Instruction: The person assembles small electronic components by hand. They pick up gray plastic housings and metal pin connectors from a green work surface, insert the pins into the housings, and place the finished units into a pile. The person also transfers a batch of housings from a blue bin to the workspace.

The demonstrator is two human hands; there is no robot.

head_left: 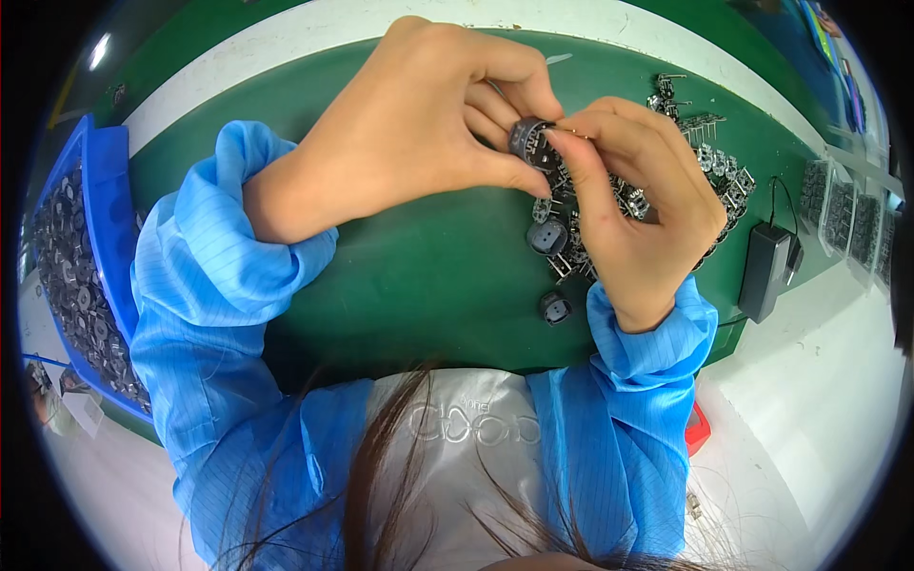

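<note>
My left hand (pixel 428 119) is closed on a round black plastic part (pixel 529 141), holding it between thumb and fingers with its open side facing right. Pinched in my right hand (pixel 647 181) is a small thin metal piece (pixel 573 131), held right at the edge of the black part. Partly hidden beneath my right hand lies a heap of small metal terminal pieces (pixel 728 190). Two more round black parts rest on the green table, one (pixel 547 236) against the heap and another (pixel 554 307) nearer to me.
A blue bin (pixel 109 219) full of round black parts (pixel 81 305) stands at the left. On the right, a black box-shaped device (pixel 764 271) with a cable sits by the edge of the green table (pixel 409 295). Clear trays (pixel 838 214) of small dark parts stand beyond it.
</note>
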